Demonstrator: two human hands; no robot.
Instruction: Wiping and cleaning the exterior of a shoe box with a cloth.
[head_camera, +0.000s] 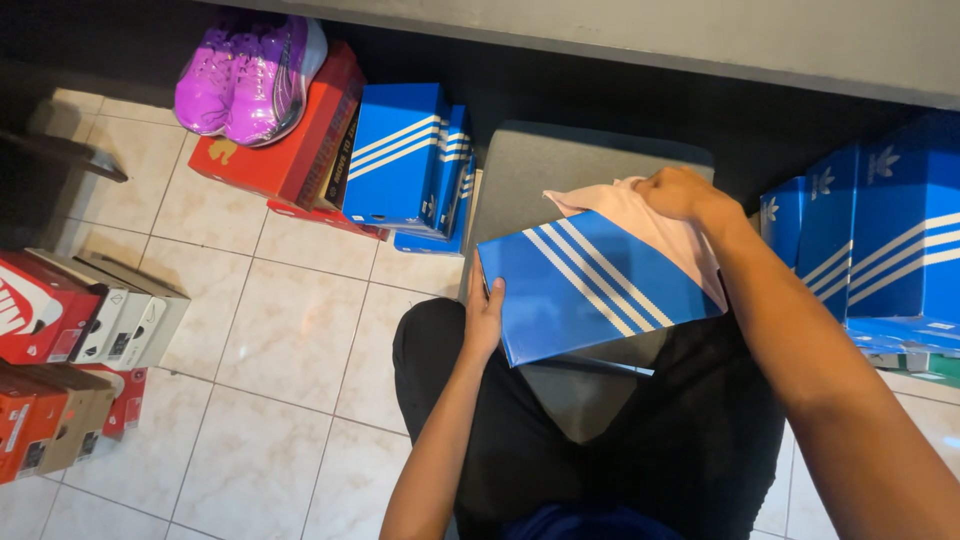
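Blue rectangular cardboard shoebox with white diagonal stripes (597, 288) found resting across the lap, over the near edge of a grey padded stool (560, 165). Long axis running left to right, right end tilted slightly away. Left hand (486, 312) flat against the box's left end, fingers together, bracing it rather than gripping. Right hand (680, 192) at the far right top corner, fingers closed on a pale pink cloth (640, 222) draped over the upper edge. Right hand the nearer to the cloth; box lying between both hands. Noted around: stacked blue striped boxes (410, 160), red box (285, 140) carrying purple running shoes (250, 75).
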